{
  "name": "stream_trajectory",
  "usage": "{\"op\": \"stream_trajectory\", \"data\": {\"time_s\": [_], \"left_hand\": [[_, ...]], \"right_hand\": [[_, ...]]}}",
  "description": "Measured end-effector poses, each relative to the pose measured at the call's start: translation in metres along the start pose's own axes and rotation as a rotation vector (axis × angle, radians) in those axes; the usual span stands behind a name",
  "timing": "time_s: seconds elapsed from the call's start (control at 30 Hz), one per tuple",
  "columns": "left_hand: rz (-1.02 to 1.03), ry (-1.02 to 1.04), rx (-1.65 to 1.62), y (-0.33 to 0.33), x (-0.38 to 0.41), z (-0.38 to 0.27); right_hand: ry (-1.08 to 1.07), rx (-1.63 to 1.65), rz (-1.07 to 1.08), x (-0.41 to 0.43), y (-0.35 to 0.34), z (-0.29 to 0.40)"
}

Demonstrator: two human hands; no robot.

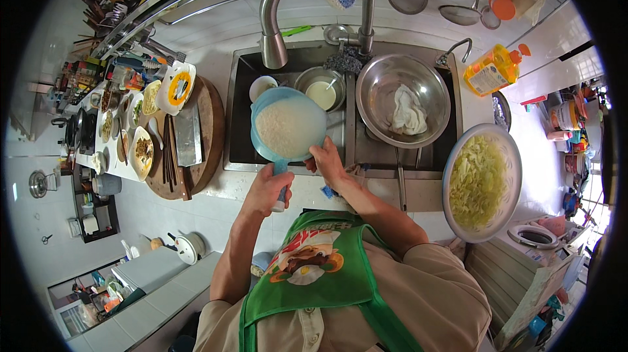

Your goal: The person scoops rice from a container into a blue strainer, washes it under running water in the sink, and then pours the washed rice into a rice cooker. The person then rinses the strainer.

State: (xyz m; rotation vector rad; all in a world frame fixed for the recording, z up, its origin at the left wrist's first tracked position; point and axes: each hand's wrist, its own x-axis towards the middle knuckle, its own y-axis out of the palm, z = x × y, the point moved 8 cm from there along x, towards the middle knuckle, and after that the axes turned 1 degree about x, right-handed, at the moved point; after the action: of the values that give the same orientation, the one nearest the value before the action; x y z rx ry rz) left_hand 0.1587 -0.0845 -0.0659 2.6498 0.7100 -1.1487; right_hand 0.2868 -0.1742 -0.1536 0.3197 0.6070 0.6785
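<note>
A blue plastic handled scoop (289,125) with what looks like rice in cloudy water is held over the left sink basin. My left hand (269,190) is closed around its handle. At the scoop's lower right rim, my right hand (325,160) grips the edge; some of its fingers are hidden. Behind the scoop, in the basin, are a white cup (263,88) and a metal bowl (320,76) holding a smaller bowl of pale liquid (321,95) with a spoon. A large steel bowl (403,102) with a wet white cloth (409,112) rests over the right basin.
The faucet (274,50) hangs just beyond the scoop. On the left, a round wooden board (213,131) bears a cleaver (188,136), chopsticks and dishes. To the right are a basin of chopped cabbage (478,183) and an orange dish soap bottle (490,71).
</note>
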Motion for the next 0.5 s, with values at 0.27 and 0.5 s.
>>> {"op": "stream_trajectory", "data": {"time_s": [0.27, 0.5], "left_hand": [[0.002, 0.005, 0.016, 0.003, 0.003, -0.008], [-0.003, 0.018, -0.02, 0.006, 0.005, -0.012]], "right_hand": [[-0.022, 0.002, -0.015, 0.001, -0.001, 0.005], [0.003, 0.022, 0.025, 0.01, -0.003, -0.005]]}}
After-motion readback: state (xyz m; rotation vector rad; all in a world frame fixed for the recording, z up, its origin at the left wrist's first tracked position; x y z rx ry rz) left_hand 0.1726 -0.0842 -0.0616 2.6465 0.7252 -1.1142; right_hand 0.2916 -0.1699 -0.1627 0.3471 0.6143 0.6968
